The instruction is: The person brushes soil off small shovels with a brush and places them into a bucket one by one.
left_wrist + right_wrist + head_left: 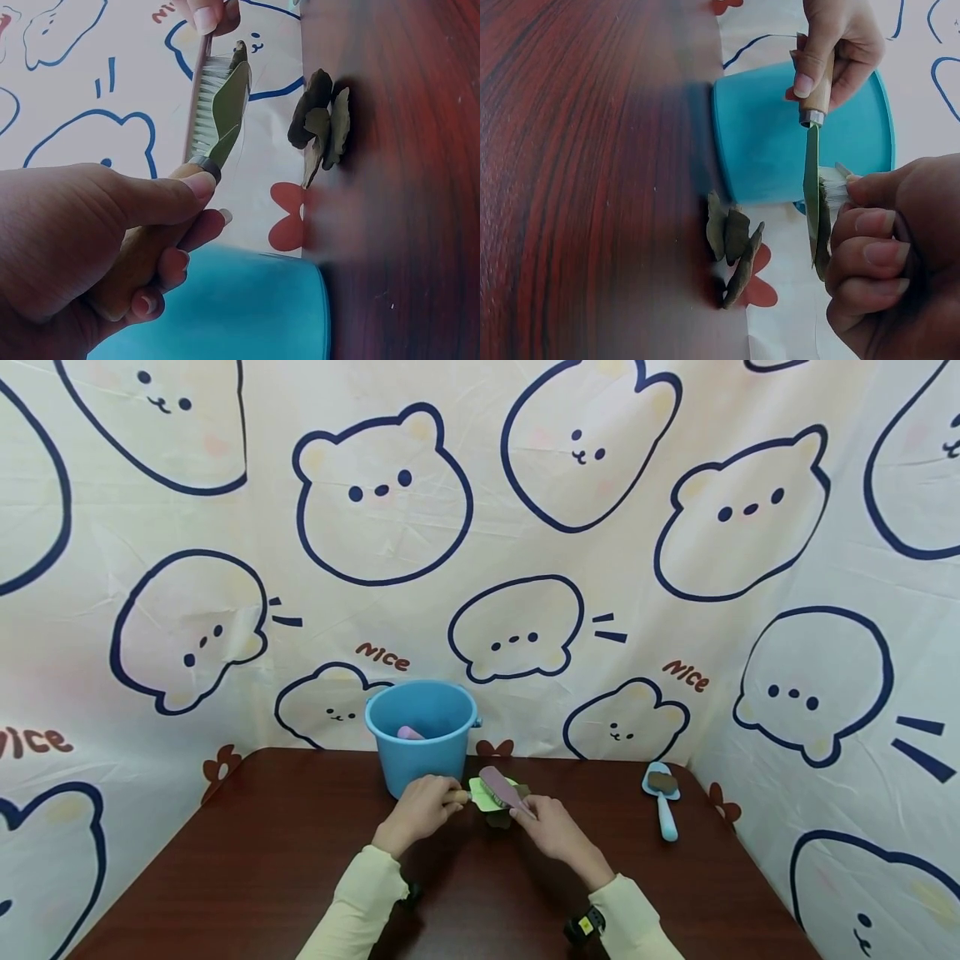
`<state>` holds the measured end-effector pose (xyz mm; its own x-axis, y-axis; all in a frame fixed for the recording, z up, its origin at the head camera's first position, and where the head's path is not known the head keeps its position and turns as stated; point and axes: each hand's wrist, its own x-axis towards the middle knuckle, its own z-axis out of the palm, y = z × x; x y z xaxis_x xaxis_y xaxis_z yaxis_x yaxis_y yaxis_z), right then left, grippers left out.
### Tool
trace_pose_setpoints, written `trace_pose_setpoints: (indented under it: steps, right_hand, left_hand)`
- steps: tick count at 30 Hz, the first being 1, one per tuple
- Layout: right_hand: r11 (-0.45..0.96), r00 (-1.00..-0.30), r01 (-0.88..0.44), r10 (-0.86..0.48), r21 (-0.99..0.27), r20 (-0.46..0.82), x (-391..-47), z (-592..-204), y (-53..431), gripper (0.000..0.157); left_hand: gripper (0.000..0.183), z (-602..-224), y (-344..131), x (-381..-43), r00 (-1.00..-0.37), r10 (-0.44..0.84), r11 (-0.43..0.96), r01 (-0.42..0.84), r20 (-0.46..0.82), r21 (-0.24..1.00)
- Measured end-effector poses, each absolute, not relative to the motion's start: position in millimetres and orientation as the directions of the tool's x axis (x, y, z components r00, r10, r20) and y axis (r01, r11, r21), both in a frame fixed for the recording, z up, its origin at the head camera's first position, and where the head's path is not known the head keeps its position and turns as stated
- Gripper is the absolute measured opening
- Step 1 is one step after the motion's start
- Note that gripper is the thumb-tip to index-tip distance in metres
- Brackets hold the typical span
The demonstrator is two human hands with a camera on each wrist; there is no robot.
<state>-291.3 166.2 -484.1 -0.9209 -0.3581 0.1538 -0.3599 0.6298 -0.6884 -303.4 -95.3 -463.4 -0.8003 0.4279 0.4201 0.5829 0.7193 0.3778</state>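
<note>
While the left hand is clamped round the wooden handle of a green trowel, the right hand is clamped on a mauve brush.

Key relation: trowel's long axis runs rightward from the left grip; the brush slants away and leftward from the right grip, bristles facing the blade. A dark piece lies along the blade, on the bristle side; the right wrist view shows this edge-on, whereas the brush covers that spot in the head view.

Below the raised blade, between both grips, loose bark-like pieces rest on the tabletop. Beyond the left grip stands a blue bucket; only the head view shows the pinkish item inside.

Well right of the right grip: a light-blue scoop bearing a brown lump, likewise head view only.
</note>
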Motion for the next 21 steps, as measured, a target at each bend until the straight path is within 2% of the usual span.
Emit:
trace_pose_setpoints:
  steps: [13, 21]
  right_hand:
    - [0.643, -0.921, -0.373, -0.342, -0.669, 0.185, -293.2, -484.3, 169.8, 0.032]
    - [0.654, -0.939, -0.338, -0.284, -0.677, 0.194, -300.4, -492.6, 178.0, 0.032]
  left_hand:
    - [0.012, -461.4, -104.7, -303.8, -0.807, 0.412, 0.728, 0.571, 0.423, 0.38]
    - [0.012, -459.3, -114.2, -305.5, -0.807, 0.391, 0.74, 0.561, 0.442, 0.371]
